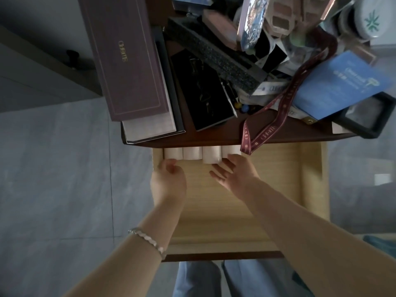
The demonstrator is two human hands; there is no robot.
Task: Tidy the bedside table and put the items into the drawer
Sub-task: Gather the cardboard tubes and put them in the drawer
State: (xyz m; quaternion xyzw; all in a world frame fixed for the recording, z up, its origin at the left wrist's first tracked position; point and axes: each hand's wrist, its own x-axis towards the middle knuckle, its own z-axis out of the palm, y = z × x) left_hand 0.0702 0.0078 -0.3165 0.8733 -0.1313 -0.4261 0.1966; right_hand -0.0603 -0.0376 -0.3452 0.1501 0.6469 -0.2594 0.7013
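Note:
The light wooden drawer (312, 185) is pulled out below the dark bedside table (203, 136). Several white paper rolls (211, 155) stand in a row at the drawer's back edge, partly under the tabletop. My left hand (168, 179) is loosely curled at the back left corner, its fingertips touching the leftmost roll (172, 152). My right hand (232, 173) is spread open with fingers apart, its fingertips against the rolls on the right. Neither hand grips anything.
The tabletop is piled with a purple box (126, 58) on a grey book, a black box (201, 88), a blue booklet (340, 82), a dark red ribbon (265, 125) hanging over the edge, and a black tray (368, 114). Grey floor lies on both sides.

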